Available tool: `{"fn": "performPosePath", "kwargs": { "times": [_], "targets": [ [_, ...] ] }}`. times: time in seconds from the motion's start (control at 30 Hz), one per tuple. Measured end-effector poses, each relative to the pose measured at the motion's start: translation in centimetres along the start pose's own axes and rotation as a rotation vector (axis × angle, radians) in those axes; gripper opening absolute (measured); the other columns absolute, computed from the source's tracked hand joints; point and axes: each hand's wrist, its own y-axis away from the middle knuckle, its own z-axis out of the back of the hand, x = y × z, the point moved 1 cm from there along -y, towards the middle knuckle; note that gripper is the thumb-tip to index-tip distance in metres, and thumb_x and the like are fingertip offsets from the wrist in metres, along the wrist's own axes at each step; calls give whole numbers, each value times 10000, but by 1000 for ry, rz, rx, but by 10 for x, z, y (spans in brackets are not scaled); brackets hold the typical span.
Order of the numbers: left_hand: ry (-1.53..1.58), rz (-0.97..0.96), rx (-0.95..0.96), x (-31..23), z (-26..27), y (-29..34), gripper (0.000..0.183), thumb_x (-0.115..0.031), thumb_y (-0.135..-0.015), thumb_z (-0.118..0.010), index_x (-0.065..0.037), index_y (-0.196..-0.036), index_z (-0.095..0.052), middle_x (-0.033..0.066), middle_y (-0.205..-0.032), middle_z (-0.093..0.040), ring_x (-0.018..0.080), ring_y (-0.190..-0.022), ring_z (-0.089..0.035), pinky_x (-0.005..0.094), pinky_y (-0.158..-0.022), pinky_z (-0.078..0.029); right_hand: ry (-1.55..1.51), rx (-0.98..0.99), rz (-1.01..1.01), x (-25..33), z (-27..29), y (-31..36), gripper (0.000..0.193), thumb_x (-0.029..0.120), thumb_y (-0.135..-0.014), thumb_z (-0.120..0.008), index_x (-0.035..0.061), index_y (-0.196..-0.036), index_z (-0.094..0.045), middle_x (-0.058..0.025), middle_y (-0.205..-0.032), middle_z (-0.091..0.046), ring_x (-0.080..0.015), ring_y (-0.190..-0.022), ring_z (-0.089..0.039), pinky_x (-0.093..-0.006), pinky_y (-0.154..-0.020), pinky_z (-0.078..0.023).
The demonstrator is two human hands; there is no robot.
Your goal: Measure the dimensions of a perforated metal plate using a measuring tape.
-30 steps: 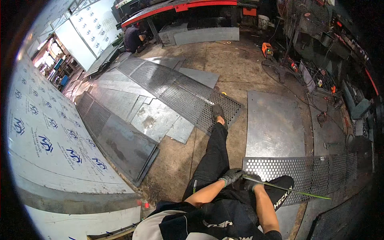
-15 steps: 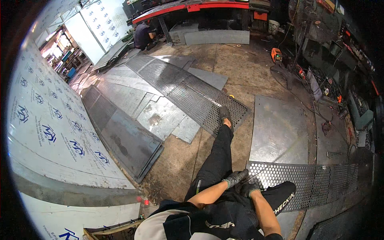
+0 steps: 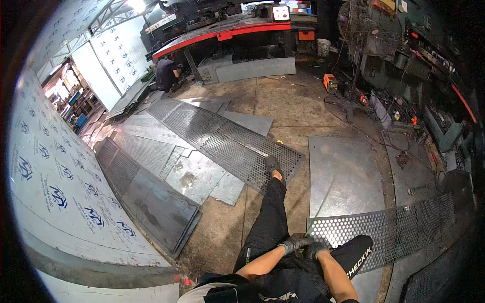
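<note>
Both my hands wear dark grey work gloves and meet low in front of my lap. My left hand (image 3: 295, 243) has its fingers closed and reaches across toward the right one. Beside it, my right hand (image 3: 315, 249) is curled up; what lies inside the fingers is hidden. A thin greenish strip (image 3: 320, 203) runs from near the left fingertips over a plain grey metal sheet (image 3: 348, 169). Just right of my hands lies a perforated metal panel (image 3: 374, 231) with round holes, partly under my bent right leg.
My left foot rests on a long perforated panel (image 3: 222, 136) on the floor. More metal sheets (image 3: 156, 212) lie stacked along the printed white wall panel (image 3: 60, 187). An orange machine (image 3: 330, 83), cables and a large fan (image 3: 366, 25) stand right. Another person (image 3: 166, 74) crouches by the red-edged bench (image 3: 222, 35).
My view has tilted up, so the floor things sit lower in the picture. My hands stay close together, and the greenish strip now shows running from near the left hand.
</note>
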Motion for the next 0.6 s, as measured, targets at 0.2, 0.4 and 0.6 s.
{"fn": "performPosePath", "kwargs": {
  "times": [0.2, 0.4, 0.6],
  "targets": [
    [269, 3, -385, 19, 26, -8, 482, -446, -793, -661, -27, -1031, -656, 85, -892, -681, 203, -795, -617, 330, -708, -481, -147, -227, -23, -3, 16, 4, 470, 378, -697, -616, 154, -1107, -664, -144, -1139, -631, -309, -1055, -606, -419, -897, -461],
    [43, -204, -689, -4, 31, 5, 574, -560, -814, -576, -11, -966, -639, 150, -901, -663, 301, -851, -607, 383, -799, -446, -290, -629, -212, -23, 20, 0, 334, 418, -715, -601, 162, -898, -714, -132, -895, -682, -312, -869, -655, -413, -739, -497],
    [50, -154, -485, -8, 26, 9, 526, -518, -861, -527, -28, -1008, -648, 162, -929, -648, 294, -875, -599, 380, -803, -441, -188, -745, -242, -14, 24, 9, 270, 341, -706, -615, 153, -865, -726, -149, -860, -681, -301, -843, -657, -404, -745, -485]
  ]
}}
